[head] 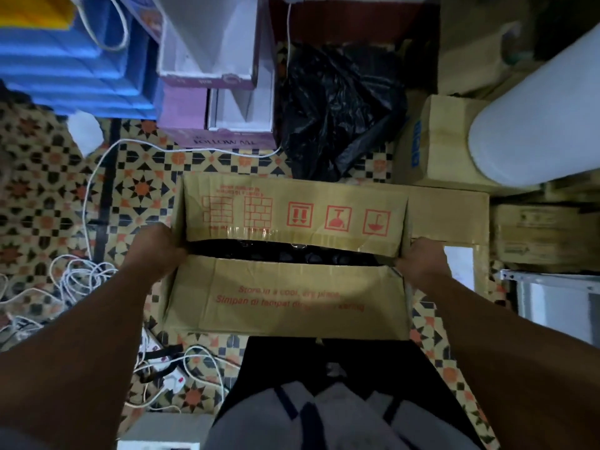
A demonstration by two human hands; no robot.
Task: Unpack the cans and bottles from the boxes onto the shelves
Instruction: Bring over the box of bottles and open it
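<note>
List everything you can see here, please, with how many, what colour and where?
Cardboard box: one, brown with red print, centre, flaps parted a little over dark contents.
Other cardboard boxes: several, brown, right side.
Plastic bag: one, black, behind the centre box.
Purple and white boxes: a few, top middle.
Blue mat: one, top left.
White cables: several, tangled on the patterned floor, left.
White roll: one, upper right.
Left hand: grip on the box's left end.
Right hand: grip on the box's right end.
</note>
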